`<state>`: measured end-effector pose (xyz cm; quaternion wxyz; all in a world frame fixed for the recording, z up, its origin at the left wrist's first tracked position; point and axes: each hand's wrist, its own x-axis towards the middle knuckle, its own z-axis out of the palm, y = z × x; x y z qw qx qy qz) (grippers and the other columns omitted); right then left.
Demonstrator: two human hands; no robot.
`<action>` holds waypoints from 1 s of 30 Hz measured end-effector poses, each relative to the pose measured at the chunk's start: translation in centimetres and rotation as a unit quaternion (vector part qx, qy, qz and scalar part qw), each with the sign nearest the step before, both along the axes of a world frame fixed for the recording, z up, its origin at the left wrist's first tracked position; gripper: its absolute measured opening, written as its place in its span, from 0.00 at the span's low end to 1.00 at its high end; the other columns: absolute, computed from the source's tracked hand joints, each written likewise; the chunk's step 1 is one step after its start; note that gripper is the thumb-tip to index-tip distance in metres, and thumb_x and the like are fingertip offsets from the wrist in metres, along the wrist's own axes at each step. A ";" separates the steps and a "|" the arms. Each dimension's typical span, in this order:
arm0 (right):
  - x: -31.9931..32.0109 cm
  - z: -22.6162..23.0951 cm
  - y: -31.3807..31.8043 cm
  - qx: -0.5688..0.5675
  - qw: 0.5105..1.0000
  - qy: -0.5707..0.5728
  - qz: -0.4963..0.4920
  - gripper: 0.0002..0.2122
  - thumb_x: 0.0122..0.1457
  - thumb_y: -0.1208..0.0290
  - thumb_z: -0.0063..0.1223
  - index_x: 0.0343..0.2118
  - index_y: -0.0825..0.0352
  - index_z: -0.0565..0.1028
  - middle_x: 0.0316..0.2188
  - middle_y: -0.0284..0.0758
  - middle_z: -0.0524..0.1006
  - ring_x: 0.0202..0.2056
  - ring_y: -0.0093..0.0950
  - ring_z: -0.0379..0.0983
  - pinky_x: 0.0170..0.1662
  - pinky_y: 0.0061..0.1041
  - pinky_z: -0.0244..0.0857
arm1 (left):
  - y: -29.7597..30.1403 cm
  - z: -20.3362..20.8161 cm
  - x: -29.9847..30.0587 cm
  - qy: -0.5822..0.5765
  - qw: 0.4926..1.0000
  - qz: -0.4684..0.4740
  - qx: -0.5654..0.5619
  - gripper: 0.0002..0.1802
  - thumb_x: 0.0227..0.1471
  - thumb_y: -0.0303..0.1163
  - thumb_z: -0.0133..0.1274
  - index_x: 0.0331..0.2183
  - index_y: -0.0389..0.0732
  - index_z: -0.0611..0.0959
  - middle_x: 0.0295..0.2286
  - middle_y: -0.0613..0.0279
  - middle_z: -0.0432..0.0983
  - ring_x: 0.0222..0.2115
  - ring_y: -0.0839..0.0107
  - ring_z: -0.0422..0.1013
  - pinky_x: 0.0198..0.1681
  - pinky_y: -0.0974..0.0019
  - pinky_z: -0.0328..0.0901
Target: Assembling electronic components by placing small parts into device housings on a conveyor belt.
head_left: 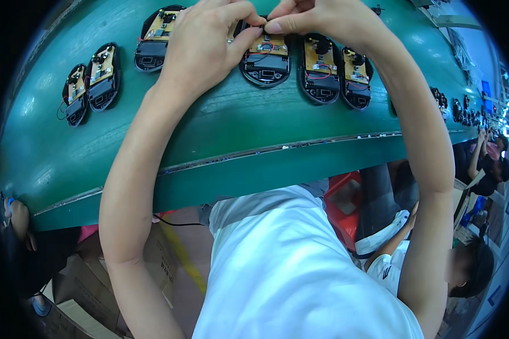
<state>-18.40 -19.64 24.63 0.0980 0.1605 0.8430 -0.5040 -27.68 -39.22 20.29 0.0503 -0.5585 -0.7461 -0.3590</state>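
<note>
An opened computer mouse (pixel 266 60) with a tan circuit board and black shell lies in the middle of the green bench, under my fingertips. My left hand (pixel 206 42) comes over it from the left, thumb and index finger pinched together at the board's far end. From the right, my right hand (pixel 316 21) meets it there, thumb and fingers closed. What sits between the fingertips is too small and covered to make out. Close to my right hand lie two more opened mice, one (pixel 320 70) beside another (pixel 356 79). My left hand partly covers another opened mouse (pixel 151 48).
Two further opened mice (pixel 103 79) lie at the left of the green bench (pixel 226 121). Its near edge runs across in front of me. Several assemblies (pixel 466 112) stand far right, where other people work. A person in white sits by a red stool (pixel 345 212); cardboard boxes (pixel 90 294) lie lower left.
</note>
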 end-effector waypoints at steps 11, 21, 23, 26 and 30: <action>1.2 -0.2 -1.8 0.379 0.883 0.242 0.132 0.07 0.51 0.72 0.68 0.30 0.70 0.84 0.22 0.46 0.81 0.23 0.34 0.78 0.32 0.32 0.71 | 0.2 -1.6 -0.1 0.019 0.998 0.036 0.057 0.05 0.48 0.28 0.64 0.29 0.39 0.84 0.32 0.58 0.78 0.36 0.54 0.74 0.41 0.54 0.65; 2.1 0.3 -1.0 0.133 0.985 0.105 0.024 0.10 0.59 0.70 0.64 0.37 0.73 0.85 0.25 0.36 0.84 0.24 0.19 0.74 0.30 0.22 0.69 | 1.0 -1.1 0.9 0.012 0.999 0.007 0.048 0.08 0.50 0.29 0.64 0.34 0.38 0.85 0.34 0.57 0.80 0.37 0.55 0.75 0.44 0.56 0.67; 3.5 1.5 -0.6 0.130 0.979 0.157 -0.025 0.09 0.58 0.71 0.64 0.37 0.72 0.85 0.26 0.37 0.85 0.25 0.21 0.76 0.32 0.23 0.70 | 0.5 -1.3 0.8 0.030 0.999 0.001 0.023 0.13 0.55 0.28 0.61 0.44 0.39 0.85 0.40 0.57 0.82 0.45 0.56 0.76 0.51 0.56 0.68; 7.9 0.1 5.4 0.242 0.923 0.289 -0.076 0.12 0.62 0.67 0.63 0.45 0.70 0.83 0.33 0.32 0.84 0.35 0.19 0.77 0.40 0.21 0.71 | 0.2 0.0 0.6 0.104 0.993 0.012 0.052 0.16 0.57 0.27 0.57 0.48 0.41 0.84 0.45 0.56 0.82 0.53 0.53 0.74 0.57 0.55 0.65; 13.3 0.1 10.8 0.292 0.939 0.142 -0.112 0.11 0.59 0.68 0.62 0.44 0.66 0.84 0.36 0.38 0.85 0.36 0.28 0.82 0.42 0.28 0.74 | -3.1 1.2 -2.1 0.135 0.989 0.037 -0.052 0.15 0.62 0.31 0.53 0.49 0.41 0.84 0.51 0.56 0.79 0.60 0.52 0.68 0.65 0.45 0.56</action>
